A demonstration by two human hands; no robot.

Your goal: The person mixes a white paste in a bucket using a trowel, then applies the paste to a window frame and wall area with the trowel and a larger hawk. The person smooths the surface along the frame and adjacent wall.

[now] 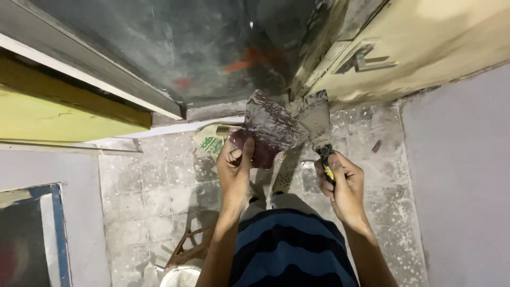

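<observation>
My left hand (235, 166) grips a wide flat metal plate (271, 125) smeared with grey putty, thumb on its lower edge. My right hand (340, 183) is closed round the black and yellow handle of a putty knife (317, 118). The knife's broad grey blade points up and its left edge touches the plate's right edge. Both tools are held in front of my chest, above my striped dark and blue shirt (289, 250). A dark glossy panel (202, 48) stands just beyond the tools.
The floor (159, 196) is tiled and speckled with white spatter. A crumpled paper bag (211, 141) lies by the panel's base. A cream door with a metal handle (366, 59) is at upper right, a grey wall (462, 170) at right, a wooden stool (188, 247) and white bucket (180, 276) below.
</observation>
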